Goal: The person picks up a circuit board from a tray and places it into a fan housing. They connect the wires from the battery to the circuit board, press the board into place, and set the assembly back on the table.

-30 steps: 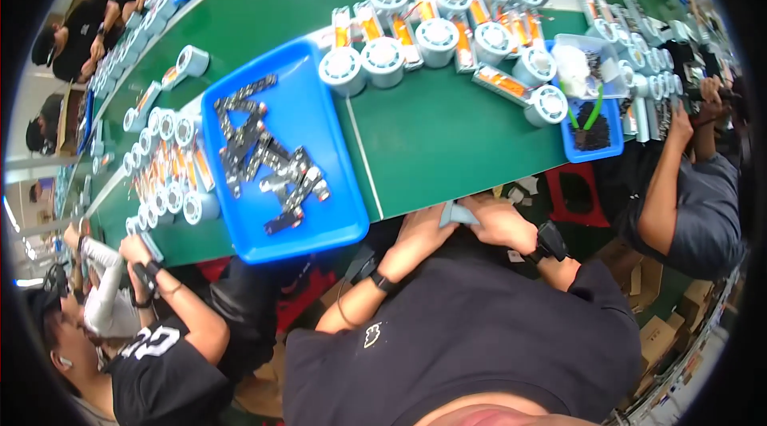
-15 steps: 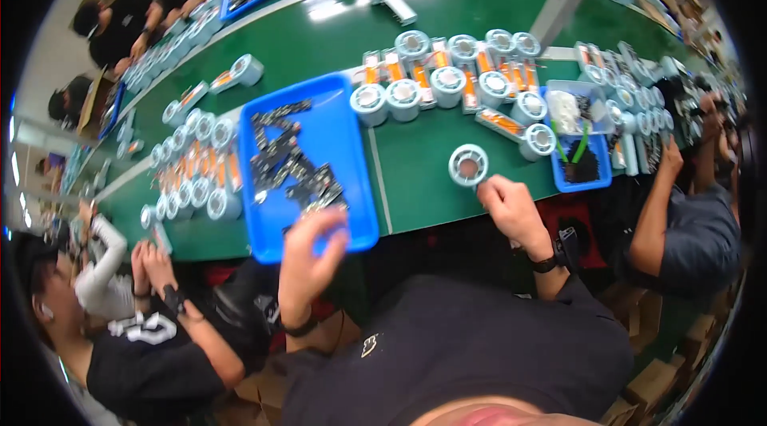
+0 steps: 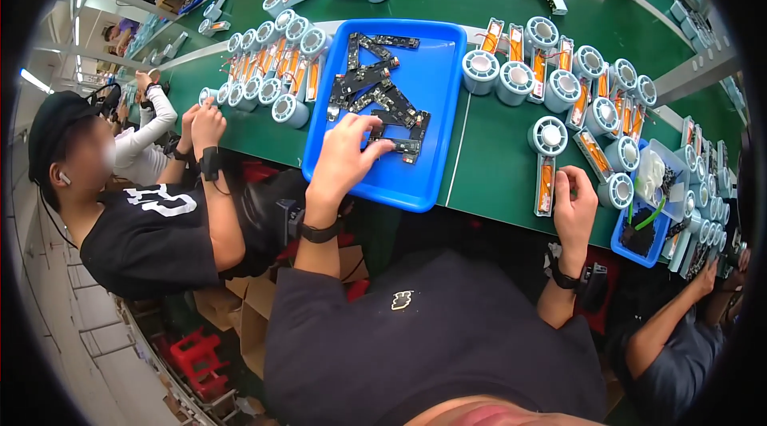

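Over the blue tray [image 3: 447, 106], my left hand [image 3: 343, 158] has its thumb and fingers apart around a small black circuit board [image 3: 399, 145]. The thumb appears to touch that board. More black circuit boards [image 3: 363, 79] lie heaped in the tray, some beneath my fingers. To the right, a light-blue handheld fan housing [image 3: 546, 138] lies on the green table, its round head away from me and its open handle showing orange wires. My right hand [image 3: 577, 206] is close beside this handle, fingers loosely curled and thumb apart, with nothing visible in it.
Rows of similar fan housings [image 3: 587, 91] stand right of the tray, and others [image 3: 272, 75] left of it. At right, a blue bin [image 3: 657, 246] holds dark small parts beside a clear container [image 3: 675, 178]. A co-worker [image 3: 160, 218] sits at my left; another person's arm [image 3: 663, 326] shows at right.
The view has turned, shifting the scene. My left hand has come down among the boards, no longer blurred. My right hand has moved off the housing's handle, which now shows with its orange wires.
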Tool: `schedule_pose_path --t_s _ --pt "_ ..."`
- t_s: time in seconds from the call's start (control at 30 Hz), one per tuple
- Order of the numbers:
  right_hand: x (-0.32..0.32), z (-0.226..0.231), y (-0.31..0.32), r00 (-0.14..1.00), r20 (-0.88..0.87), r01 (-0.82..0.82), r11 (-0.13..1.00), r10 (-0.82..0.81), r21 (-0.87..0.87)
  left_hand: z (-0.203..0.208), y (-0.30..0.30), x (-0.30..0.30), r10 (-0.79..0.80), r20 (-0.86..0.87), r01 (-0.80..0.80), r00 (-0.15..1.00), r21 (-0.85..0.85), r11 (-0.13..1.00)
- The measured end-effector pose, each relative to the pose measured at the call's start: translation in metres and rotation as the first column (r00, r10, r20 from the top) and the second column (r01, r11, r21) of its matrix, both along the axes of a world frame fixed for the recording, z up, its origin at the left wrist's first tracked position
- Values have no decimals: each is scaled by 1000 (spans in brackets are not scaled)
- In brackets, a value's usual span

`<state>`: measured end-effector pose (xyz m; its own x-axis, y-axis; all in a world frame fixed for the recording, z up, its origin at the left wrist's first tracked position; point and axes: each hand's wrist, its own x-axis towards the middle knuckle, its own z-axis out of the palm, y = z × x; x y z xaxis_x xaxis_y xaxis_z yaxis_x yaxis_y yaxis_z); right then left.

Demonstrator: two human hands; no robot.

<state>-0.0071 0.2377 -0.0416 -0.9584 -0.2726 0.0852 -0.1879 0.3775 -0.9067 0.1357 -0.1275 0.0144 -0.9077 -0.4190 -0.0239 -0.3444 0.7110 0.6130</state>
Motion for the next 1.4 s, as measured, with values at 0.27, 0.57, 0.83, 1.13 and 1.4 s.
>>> schedule_pose_path --t_s 0.27,0.57,0.83,1.13,1.4 --pt "2 -6 9 991 62 -114 991 119 -74 -12 -61 -100 -236 -236 95 943 -487 868" --pt "-6 -3 22 974 195 -31 921 115 -388 -7 -110 -120 -348 -51 331 936 -206 921" --pt "-12 39 17 969 -71 -235 971 238 45 36 73 -80 -523 -352 532 776 -80 843" --pt "-30 45 1 726 -400 -434 824 559 364 -46 178 -73 -69 -175 185 982 838 514" --pt "-19 24 -13 877 -329 -366 931 351 18 -34 173 -69 -119 -239 266 964 908 324"
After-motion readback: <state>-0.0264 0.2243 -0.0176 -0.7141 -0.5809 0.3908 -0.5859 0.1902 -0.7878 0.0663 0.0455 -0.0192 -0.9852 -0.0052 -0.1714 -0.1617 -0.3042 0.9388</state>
